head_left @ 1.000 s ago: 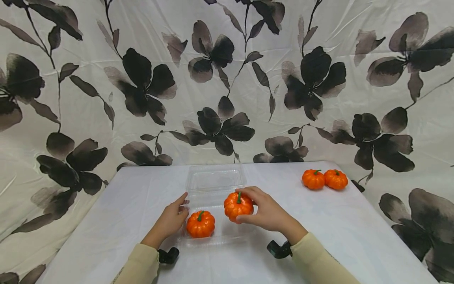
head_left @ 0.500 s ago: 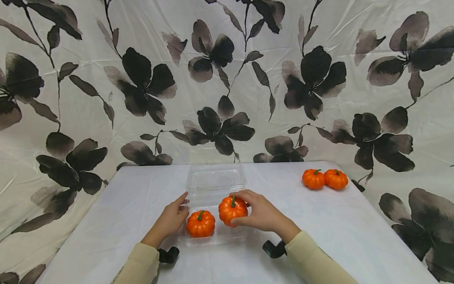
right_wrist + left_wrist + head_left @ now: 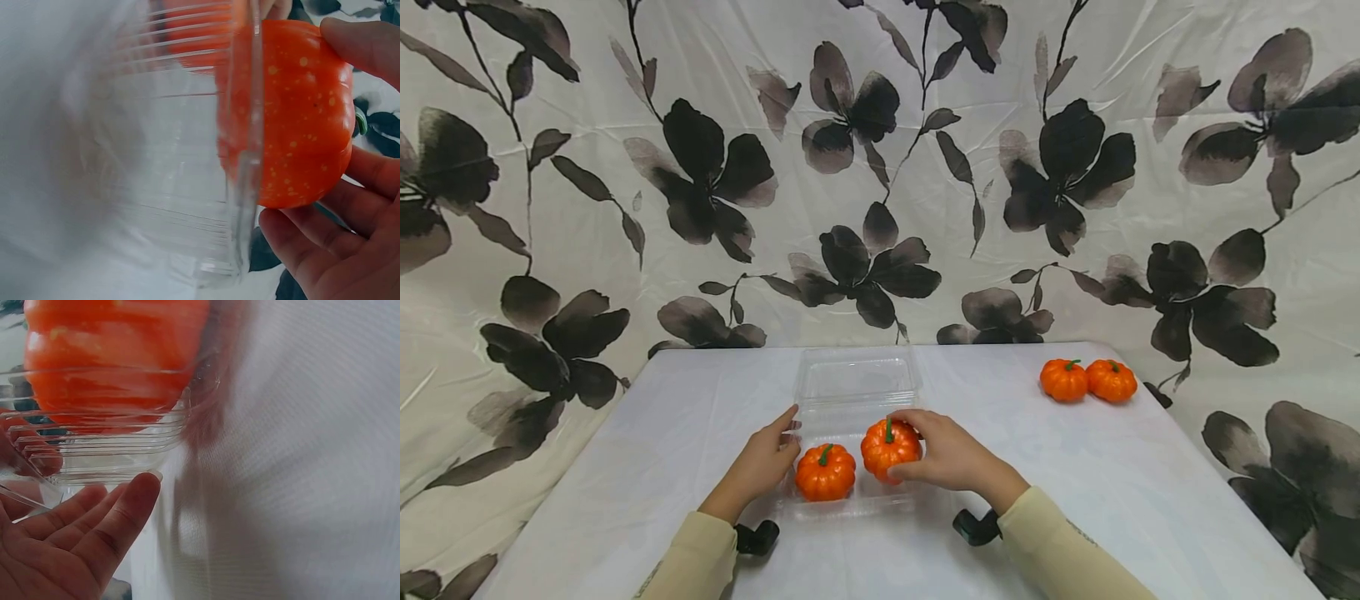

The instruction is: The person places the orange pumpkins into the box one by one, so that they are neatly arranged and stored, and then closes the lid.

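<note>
My right hand grips a small orange toy pumpkin with a green stem. In the right wrist view this pumpkin sits partly below the rim of a clear plastic clamshell box, thumb on one side and fingers on the other. A second pumpkin rests in the left half of the box, whose lid lies open toward the back. My left hand is at the box's left wall with fingers extended. In the left wrist view the thumb is straight beside the ribbed plastic; whether it touches is unclear.
Two more orange pumpkins, one beside the other, stand together at the table's back right corner. A white cloth covers the table. Behind it hangs a curtain with dark flowers.
My right hand has carried its pumpkin left and slightly down, toward the pumpkin in the box. The left hand has kept its place.
</note>
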`<state>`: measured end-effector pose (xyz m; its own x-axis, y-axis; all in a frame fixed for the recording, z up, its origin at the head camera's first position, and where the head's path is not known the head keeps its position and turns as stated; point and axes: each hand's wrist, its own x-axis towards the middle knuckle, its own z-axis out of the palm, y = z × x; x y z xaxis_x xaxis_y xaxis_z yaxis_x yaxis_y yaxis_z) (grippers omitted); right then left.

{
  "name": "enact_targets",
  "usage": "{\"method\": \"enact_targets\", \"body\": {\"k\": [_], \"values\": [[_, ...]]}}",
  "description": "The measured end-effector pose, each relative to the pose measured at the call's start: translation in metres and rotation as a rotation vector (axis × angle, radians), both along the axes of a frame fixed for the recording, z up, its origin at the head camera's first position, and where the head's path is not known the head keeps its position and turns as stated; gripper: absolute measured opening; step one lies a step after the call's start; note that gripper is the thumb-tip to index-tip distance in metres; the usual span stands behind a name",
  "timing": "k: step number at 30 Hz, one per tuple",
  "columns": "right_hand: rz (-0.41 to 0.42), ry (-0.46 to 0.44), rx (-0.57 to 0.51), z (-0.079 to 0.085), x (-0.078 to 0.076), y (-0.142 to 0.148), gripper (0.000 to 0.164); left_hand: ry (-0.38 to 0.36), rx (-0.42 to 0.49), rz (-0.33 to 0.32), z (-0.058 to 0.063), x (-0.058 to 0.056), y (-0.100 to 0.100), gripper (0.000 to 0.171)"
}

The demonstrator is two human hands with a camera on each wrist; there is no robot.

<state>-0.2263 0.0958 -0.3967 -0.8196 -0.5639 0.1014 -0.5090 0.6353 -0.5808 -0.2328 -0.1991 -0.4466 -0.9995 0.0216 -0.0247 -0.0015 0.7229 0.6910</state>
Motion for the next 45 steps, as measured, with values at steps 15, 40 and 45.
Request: {"method": "enact_targets", "body": {"k": [15,40,45], "values": [[0.061,-0.030,0.039,-0.006,-0.004,-0.003,0.063,-0.007,-0.011,-0.004,-0.001,0.000,-0.001,0.065],[0.110,-0.006,0.181,-0.010,-0.013,-0.010,0.056,0.011,-0.022,-0.016,0.003,0.000,0.000,0.064],[0.117,-0.009,0.213,-0.009,-0.011,-0.012,0.056,0.002,-0.026,-0.014,0.003,-0.001,0.000,0.064]]}}
